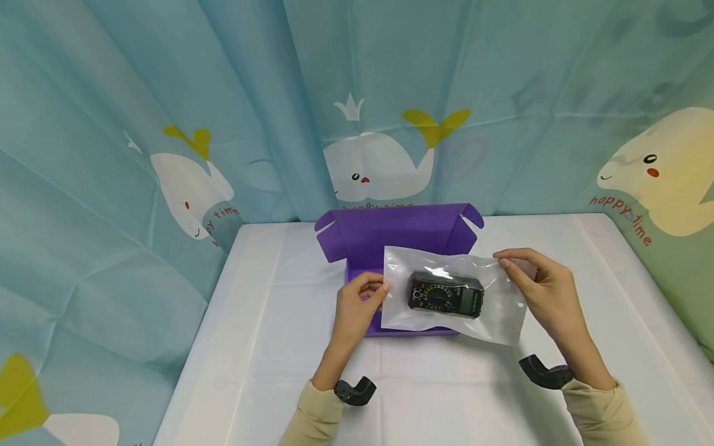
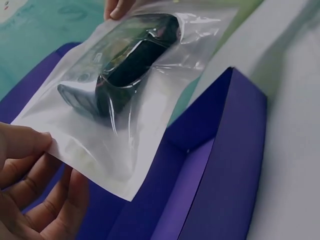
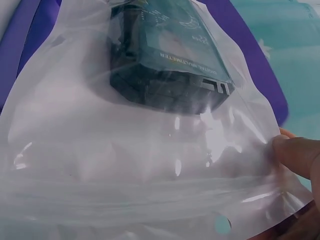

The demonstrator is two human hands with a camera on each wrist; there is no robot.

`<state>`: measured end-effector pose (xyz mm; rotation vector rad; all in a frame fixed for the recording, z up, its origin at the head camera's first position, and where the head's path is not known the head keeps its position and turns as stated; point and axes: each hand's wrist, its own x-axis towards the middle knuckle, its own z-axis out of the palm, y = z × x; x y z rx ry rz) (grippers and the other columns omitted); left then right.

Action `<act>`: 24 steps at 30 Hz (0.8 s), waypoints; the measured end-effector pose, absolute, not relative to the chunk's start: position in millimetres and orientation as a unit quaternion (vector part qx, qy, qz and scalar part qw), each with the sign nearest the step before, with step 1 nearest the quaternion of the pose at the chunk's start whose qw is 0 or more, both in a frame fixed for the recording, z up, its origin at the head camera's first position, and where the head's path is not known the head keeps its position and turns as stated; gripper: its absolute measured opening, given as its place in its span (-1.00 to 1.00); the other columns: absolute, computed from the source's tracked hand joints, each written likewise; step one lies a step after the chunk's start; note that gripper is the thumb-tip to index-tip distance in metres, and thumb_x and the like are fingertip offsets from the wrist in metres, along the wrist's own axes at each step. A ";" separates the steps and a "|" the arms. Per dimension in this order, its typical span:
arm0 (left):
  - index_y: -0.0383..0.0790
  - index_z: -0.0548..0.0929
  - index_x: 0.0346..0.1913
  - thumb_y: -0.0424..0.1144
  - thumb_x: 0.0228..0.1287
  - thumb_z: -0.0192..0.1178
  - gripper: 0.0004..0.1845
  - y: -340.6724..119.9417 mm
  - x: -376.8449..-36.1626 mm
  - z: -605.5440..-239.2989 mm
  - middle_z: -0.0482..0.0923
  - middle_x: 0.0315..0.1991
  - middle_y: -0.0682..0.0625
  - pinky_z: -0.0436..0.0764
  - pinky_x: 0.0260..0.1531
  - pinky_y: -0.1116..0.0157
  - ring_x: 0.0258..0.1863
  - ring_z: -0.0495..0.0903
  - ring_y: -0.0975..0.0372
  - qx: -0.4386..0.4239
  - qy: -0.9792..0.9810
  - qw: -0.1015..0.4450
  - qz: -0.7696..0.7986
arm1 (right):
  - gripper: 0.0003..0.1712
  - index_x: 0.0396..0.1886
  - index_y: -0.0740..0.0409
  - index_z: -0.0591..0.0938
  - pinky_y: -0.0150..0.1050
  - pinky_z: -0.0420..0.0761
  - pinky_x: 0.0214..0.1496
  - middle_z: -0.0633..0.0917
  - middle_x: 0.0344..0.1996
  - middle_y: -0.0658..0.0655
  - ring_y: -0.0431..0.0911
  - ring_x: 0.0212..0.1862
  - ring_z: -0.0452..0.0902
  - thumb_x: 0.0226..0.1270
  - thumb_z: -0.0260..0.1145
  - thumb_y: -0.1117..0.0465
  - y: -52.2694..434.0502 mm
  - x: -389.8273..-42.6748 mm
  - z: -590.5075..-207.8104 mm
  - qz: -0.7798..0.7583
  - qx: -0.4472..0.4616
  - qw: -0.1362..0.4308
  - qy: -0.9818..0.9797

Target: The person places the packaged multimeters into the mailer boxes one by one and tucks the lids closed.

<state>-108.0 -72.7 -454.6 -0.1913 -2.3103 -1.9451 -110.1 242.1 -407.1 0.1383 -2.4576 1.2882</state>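
A clear plastic bag (image 1: 454,294) holding a black multimeter (image 1: 445,294) with a round dial is held flat above an open purple box (image 1: 397,238). The left hand (image 1: 357,303) pinches the bag's left edge; the right hand (image 1: 543,288) pinches its right edge. The box sits on a white table (image 1: 268,347) before a whale-print curtain (image 1: 167,124). The bag hides most of the box's inside, and glare blurs the meter's markings.
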 end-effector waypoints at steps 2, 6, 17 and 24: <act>-0.34 0.76 -0.12 -0.36 0.39 0.36 -0.89 -78.6 -106.7 -453.9 0.77 -0.25 -0.24 0.74 -0.46 0.31 -0.48 0.69 0.38 -0.052 -0.766 0.065 -0.637 | -0.85 -0.05 -0.02 0.82 -0.28 0.17 -0.64 0.41 -0.62 -0.14 -0.30 -0.61 0.11 0.46 0.41 0.20 234.6 -114.3 -408.6 0.451 0.050 0.180 -0.873; -0.36 0.76 -0.13 -0.37 0.37 0.37 -0.89 -88.5 -105.7 -454.2 0.77 -0.27 -0.25 0.72 -0.49 0.34 -0.51 0.67 0.38 -0.027 -0.768 0.078 -0.636 | -0.85 -0.05 -0.06 0.82 -0.29 0.16 -0.67 0.52 -0.56 -0.16 -0.31 -0.65 0.09 0.47 0.41 0.15 220.6 -123.3 -411.6 0.445 0.057 0.175 -0.877; -0.36 0.77 -0.10 -0.34 0.35 0.39 -0.84 -111.6 -109.1 -458.5 0.78 -0.28 -0.26 0.66 -0.52 0.43 -0.60 0.61 0.37 0.058 -0.773 0.087 -0.626 | -0.86 -0.08 -0.02 0.82 -0.35 0.22 -0.67 0.74 -0.48 0.12 -0.35 -0.69 0.08 0.49 0.38 0.18 188.9 -150.6 -417.6 0.435 0.098 0.152 -0.882; -0.30 0.79 -0.09 -0.35 0.35 0.37 -0.86 -120.6 -112.1 -461.3 0.80 -0.29 -0.20 0.69 -0.53 0.34 -0.60 0.61 0.33 0.092 -0.791 0.082 -0.599 | -0.86 -0.08 0.02 0.81 -0.34 0.27 -0.59 0.85 -0.17 0.13 -0.29 -0.64 0.16 0.49 0.37 0.22 176.3 -167.2 -426.5 0.432 0.116 0.127 -0.885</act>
